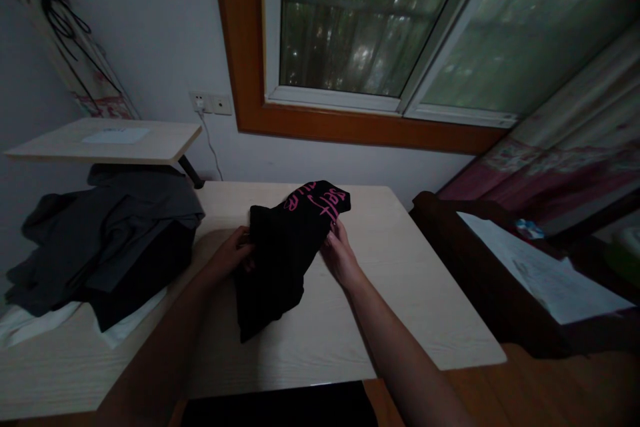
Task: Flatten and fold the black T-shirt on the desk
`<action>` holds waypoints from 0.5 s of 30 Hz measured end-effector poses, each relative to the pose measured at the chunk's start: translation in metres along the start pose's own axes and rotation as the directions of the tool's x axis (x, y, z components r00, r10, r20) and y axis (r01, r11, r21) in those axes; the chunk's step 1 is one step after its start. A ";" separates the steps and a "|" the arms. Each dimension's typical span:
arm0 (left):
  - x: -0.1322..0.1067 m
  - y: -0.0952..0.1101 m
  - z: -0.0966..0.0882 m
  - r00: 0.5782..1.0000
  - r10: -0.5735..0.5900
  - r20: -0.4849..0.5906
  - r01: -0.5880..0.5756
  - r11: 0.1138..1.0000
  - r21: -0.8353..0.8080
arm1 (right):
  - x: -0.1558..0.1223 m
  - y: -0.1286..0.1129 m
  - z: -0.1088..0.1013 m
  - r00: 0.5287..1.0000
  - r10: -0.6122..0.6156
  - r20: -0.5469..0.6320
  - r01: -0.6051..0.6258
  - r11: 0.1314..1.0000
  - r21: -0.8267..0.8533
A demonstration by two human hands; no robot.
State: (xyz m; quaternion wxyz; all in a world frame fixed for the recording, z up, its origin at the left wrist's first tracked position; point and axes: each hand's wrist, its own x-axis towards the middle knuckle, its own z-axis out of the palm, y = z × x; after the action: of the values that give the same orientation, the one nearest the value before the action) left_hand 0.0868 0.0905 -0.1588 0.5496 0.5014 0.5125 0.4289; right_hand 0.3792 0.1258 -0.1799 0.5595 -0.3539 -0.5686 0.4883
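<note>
You are in a dim room of a home. Wood-framed window [380,27] in a white wall, trees outside. Patterned curtain [565,153] at right. Wall socket [213,103] with a cord plugged in. Pale wooden table [410,293] carries a pile of clothes [105,240] and a black garment [280,247]. Dark wooden furniture [475,267] alongside, papers [545,273] on it.

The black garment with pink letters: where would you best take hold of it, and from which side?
Probably by its two long side edges, one from the left, one from the right. The black garment lies in a narrow bunch on the table, both edges exposed, and the left hand and right hand touch it there.
</note>
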 end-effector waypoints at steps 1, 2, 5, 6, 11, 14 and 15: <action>0.001 -0.001 -0.001 0.998 0.005 -0.055 -0.007 0.999 -0.035 | -0.001 -0.001 0.001 1.000 -0.028 0.013 0.029 0.999 -0.028; 0.002 -0.001 -0.003 0.993 0.006 -0.115 -0.015 0.997 -0.075 | -0.002 -0.001 0.001 0.999 -0.043 0.033 0.044 0.998 -0.049; 0.007 -0.004 -0.012 0.953 -0.001 -0.303 -0.063 0.978 -0.200 | -0.003 0.001 0.000 0.994 -0.043 0.100 0.051 0.996 -0.078; 0.009 -0.004 -0.016 0.934 -0.006 -0.357 -0.086 0.967 -0.240 | -0.003 0.003 0.000 0.993 -0.037 0.110 0.046 0.996 -0.077; 0.018 -0.004 -0.033 0.841 -0.019 -0.541 -0.213 0.907 -0.362 | -0.003 0.013 0.003 0.995 -0.007 0.096 0.015 0.997 -0.081; 0.021 -0.004 -0.040 0.762 -0.003 -0.648 -0.345 0.844 -0.410 | -0.006 0.014 0.004 0.998 -0.001 0.069 0.011 0.989 -0.144; 0.021 -0.004 -0.040 0.745 0.029 -0.667 -0.394 0.825 -0.405 | -0.006 0.014 0.004 0.999 -0.007 0.050 0.016 0.985 -0.171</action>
State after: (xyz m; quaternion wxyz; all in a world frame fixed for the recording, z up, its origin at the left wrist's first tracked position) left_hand 0.0489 0.1154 -0.1649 0.4036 0.2153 0.4680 0.7561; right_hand 0.3741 0.1233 -0.1946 0.5155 -0.3852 -0.6242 0.4429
